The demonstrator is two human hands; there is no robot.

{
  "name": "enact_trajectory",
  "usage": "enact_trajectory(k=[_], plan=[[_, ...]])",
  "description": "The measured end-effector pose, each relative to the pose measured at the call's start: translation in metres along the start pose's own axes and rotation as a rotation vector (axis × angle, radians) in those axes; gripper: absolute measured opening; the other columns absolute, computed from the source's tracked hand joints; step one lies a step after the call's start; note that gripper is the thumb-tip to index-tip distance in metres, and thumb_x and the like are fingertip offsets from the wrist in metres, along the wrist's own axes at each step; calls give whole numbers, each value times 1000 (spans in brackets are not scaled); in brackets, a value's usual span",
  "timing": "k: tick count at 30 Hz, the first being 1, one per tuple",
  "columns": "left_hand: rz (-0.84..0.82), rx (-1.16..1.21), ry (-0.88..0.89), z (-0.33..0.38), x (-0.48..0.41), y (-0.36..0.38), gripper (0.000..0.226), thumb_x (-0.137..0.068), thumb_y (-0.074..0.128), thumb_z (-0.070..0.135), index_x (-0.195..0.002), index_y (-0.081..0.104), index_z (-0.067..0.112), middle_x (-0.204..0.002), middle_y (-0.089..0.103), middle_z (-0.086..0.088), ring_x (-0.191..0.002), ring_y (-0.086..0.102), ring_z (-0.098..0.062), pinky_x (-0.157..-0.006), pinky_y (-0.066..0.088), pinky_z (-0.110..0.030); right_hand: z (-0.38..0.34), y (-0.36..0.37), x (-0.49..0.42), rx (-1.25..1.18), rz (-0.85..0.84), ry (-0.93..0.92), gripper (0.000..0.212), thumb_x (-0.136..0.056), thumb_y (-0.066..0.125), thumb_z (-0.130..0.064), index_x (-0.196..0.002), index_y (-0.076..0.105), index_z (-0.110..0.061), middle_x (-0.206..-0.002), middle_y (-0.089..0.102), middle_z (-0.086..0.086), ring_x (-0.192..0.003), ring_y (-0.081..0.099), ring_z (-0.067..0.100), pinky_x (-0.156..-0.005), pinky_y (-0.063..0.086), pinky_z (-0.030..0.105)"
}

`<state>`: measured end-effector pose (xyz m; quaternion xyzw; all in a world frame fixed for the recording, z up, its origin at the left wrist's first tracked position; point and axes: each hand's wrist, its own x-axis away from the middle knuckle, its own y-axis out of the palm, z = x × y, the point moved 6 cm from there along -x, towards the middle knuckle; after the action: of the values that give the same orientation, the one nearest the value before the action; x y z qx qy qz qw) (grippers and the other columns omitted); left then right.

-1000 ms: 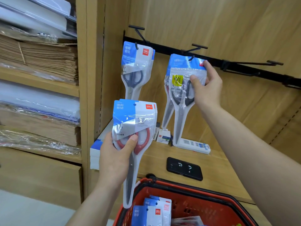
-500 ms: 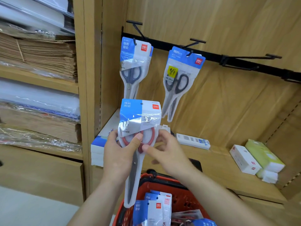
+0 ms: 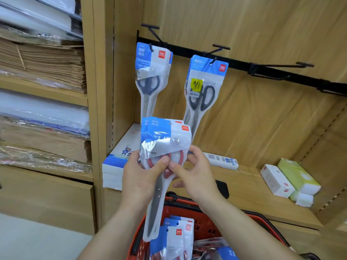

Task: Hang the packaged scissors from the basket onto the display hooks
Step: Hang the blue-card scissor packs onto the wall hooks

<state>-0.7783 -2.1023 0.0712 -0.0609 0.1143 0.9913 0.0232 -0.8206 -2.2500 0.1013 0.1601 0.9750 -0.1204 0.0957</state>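
Note:
A pack of red-handled scissors (image 3: 165,139) stands upright in front of me, with a second pack showing behind its top edge. My left hand (image 3: 144,175) grips it at the handles, thumb across the front. My right hand (image 3: 195,173) pinches the same pack from the right side. On the black rail (image 3: 281,69), grey-handled scissor packs (image 3: 150,76) hang from the left hook, and a black-handled pack (image 3: 202,87) hangs from the middle hook. A third hook (image 3: 293,65) to the right is bare. The red basket (image 3: 180,209) below holds more scissor packs (image 3: 176,239).
A wooden shelf (image 3: 249,184) under the hooks carries a white power strip (image 3: 221,160), white and green boxes (image 3: 287,181) at the right, stacked blue-white boxes (image 3: 116,166) at the left and a black phone (image 3: 222,188). Brown paper stacks (image 3: 43,66) fill the left shelving.
My right hand left the black-handled pack hanging on the middle hook and came down to the red-handled pack. Both hands now hold that pack, slightly lower and nearer me.

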Motion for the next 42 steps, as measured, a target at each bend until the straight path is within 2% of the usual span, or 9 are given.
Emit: enact_trajectory(k=[4,9,15,19,21,31,34,38,42], plan=[[-34,8,-11,0,1,2,22,-93,74,31,-114,68,25,-100,80,-2,-95,77,-22,-87,60,-45,4,-7,-1,-63,56,40,30,-92,76,-11,-113,58,-23,-109,73,0,-80,77,22,-65,64,39],[-34,4,10,5,3,0,22,-91,77,19,-112,69,19,-95,80,-4,-90,77,-22,-78,60,-38,4,-17,-1,-19,146,-12,41,-81,84,-22,-108,56,-35,-102,71,-14,-95,74,17,-89,60,48],[-31,8,17,13,9,0,21,-91,77,21,-110,69,23,-93,80,2,-85,78,-15,-73,59,-31,-17,-24,-5,21,152,-150,80,-86,78,-3,-130,36,-55,-111,65,-1,-89,74,19,-76,60,31],[-26,5,-1,15,9,-5,14,-98,70,20,-111,68,25,-91,80,5,-83,77,-12,-70,55,-30,-37,-41,-14,65,144,-232,86,-89,73,3,-146,37,-50,-142,54,-26,-127,59,3,-106,54,39],[-19,-18,15,16,7,-11,12,-99,68,19,-108,68,27,-90,80,6,-85,76,-11,-70,53,-28,-53,-54,-23,96,174,-258,90,-87,75,-2,-152,33,-48,-155,44,-24,-141,50,11,-112,48,50],[13,-80,34,17,7,-21,19,-98,69,16,-102,67,34,-86,78,7,-85,73,-7,-65,47,-22,-149,-85,-83,313,247,-493,93,-86,74,3,-162,24,-19,-154,44,-14,-141,46,3,-116,44,36],[13,-84,31,17,7,-21,18,-98,69,17,-104,67,33,-88,78,8,-86,72,-6,-64,47,-20,-149,-85,-95,339,237,-462,92,-88,73,5,-162,24,-17,-136,48,-26,-118,52,-20,-101,47,12],[10,-87,36,20,6,-22,17,-99,68,18,-101,66,35,-87,77,9,-81,71,2,-60,46,-13,-133,-89,-101,361,272,-423,93,-87,76,3,-162,26,-20,-145,50,-14,-130,54,3,-111,47,30],[17,-91,33,20,5,-22,16,-99,68,19,-102,66,34,-92,77,8,-89,72,-7,-63,46,-18,-129,-90,-106,395,290,-409,93,-88,74,3,-163,25,-21,-151,48,-10,-134,51,5,-106,46,20]])
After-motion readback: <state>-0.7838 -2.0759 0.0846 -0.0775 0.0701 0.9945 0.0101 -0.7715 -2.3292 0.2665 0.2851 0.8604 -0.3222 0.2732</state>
